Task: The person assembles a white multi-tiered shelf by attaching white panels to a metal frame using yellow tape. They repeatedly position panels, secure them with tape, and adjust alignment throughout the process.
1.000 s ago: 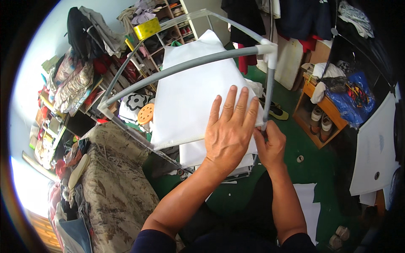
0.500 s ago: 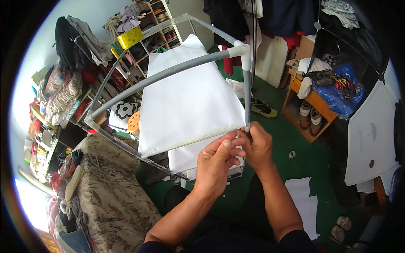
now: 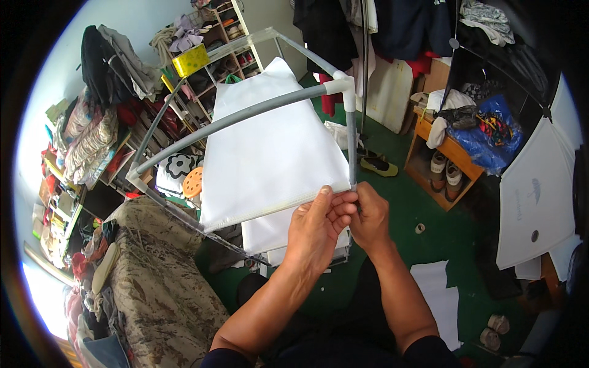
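A large white sheet [image 3: 273,144] slopes away from me inside a frame of grey pipe [image 3: 245,112] with white corner joints [image 3: 339,87]. Its near edge is a pale textured strip. At the right end of that strip my left hand [image 3: 316,233] is closed, thumb on top and fingers curled beneath. Beside it, my right hand [image 3: 372,218] is closed around the near right corner, where the upright grey pipe [image 3: 351,141] comes down. Whether its fingers grip the pipe, the sheet or both is hidden. More white sheets [image 3: 264,232] lie underneath.
On the left, a camouflage cover [image 3: 165,264] drapes over something bulky near piled clothes. A wooden shoe cubby [image 3: 451,147] stands right, with white panels [image 3: 534,196] beyond. White sheets [image 3: 438,300], a tape roll [image 3: 420,228] and shoes [image 3: 378,167] lie on the green floor.
My left hand has turned and its thumb now presses on the sheet's edge. The fingers of my right hand have closed more at the corner. The whole view has shifted slightly.
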Demonstrator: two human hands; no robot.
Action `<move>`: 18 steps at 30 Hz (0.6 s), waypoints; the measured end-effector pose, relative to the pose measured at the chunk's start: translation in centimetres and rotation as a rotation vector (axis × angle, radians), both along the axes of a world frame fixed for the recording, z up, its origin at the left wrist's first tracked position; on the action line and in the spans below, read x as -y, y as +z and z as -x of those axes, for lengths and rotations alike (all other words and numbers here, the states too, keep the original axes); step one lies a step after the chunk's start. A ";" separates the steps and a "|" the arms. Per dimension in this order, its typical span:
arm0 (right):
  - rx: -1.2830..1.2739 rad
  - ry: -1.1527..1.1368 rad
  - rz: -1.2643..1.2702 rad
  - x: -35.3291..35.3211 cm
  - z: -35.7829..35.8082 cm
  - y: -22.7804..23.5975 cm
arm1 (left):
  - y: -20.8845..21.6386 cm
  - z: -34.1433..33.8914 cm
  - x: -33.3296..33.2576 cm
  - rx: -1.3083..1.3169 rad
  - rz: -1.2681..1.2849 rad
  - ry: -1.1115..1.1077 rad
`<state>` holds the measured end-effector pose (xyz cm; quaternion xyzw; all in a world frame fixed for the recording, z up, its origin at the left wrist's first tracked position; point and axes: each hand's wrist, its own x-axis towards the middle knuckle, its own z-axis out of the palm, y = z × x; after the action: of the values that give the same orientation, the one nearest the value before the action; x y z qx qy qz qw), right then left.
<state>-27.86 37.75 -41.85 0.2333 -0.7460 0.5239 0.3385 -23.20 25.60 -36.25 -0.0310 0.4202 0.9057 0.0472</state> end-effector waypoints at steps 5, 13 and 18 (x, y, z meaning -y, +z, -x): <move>0.002 -0.011 -0.004 0.1 -0.3 0.3 | -0.7 0.3 -0.4 -0.033 0.004 0.050; 0.049 -0.017 -0.001 0.4 0.1 -0.1 | -2.9 1.4 -0.1 -0.206 0.028 0.099; 0.082 -0.001 0.011 0.5 0.2 -0.2 | -4.2 2.3 0.0 -0.277 0.060 0.117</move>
<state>-28.07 37.22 -42.02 0.2095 -0.7565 0.5369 0.3093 -25.45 25.58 -40.45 0.0685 0.4470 0.8895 -0.0651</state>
